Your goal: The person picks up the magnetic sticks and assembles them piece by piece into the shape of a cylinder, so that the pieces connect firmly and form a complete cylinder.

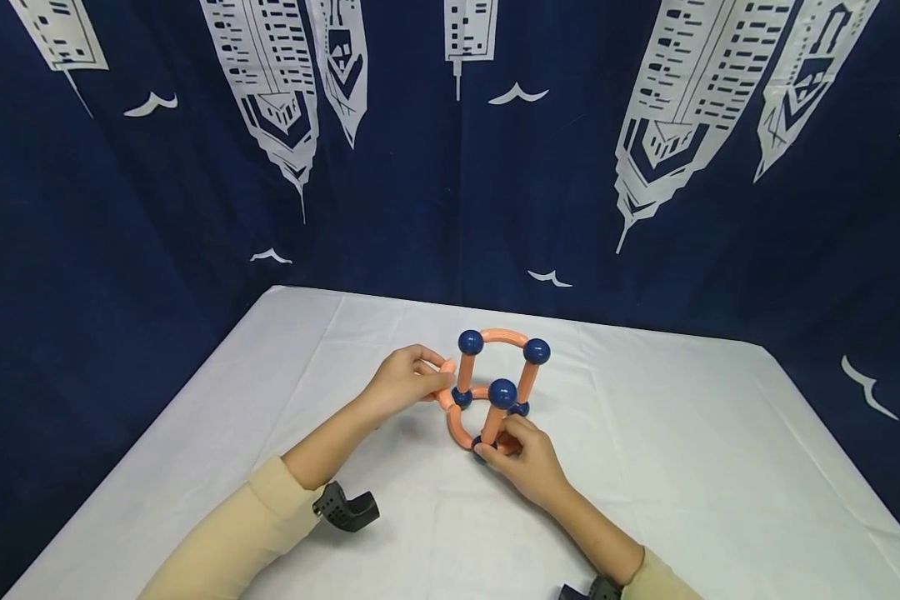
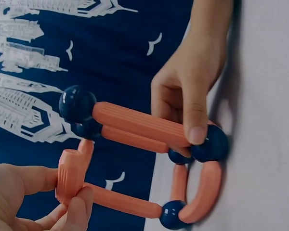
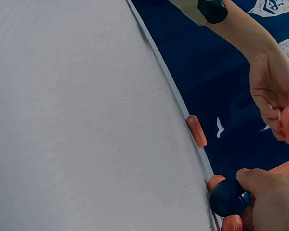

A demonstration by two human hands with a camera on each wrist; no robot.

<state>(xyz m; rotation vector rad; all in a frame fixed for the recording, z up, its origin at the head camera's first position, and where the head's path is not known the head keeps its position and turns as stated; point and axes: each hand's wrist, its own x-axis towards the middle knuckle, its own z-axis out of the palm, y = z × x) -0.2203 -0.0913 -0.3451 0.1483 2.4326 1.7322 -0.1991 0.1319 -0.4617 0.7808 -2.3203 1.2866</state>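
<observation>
A frame of blue balls and orange rods, like a magnetic building set, stands on the white table. Curved rods join its lower balls, and upright rods carry the upper left ball (image 1: pixel 471 342), upper right ball (image 1: pixel 537 351) and front upper ball (image 1: pixel 502 393). At its left side my left hand (image 1: pixel 408 382) pinches a curved orange rod (image 2: pixel 70 175) between thumb and fingers. My right hand (image 1: pixel 528 462) grips the front lower ball (image 3: pixel 229 198) where the front upright (image 1: pixel 492 425) meets it. Its fingers partly hide that joint.
A white cloth (image 1: pixel 390 533) covers the table. Behind it hangs a dark blue curtain (image 1: pixel 420 208) with white buildings and birds. In the right wrist view another orange rod piece (image 3: pixel 196 131) shows near the table's edge; I cannot tell whether it joins the frame.
</observation>
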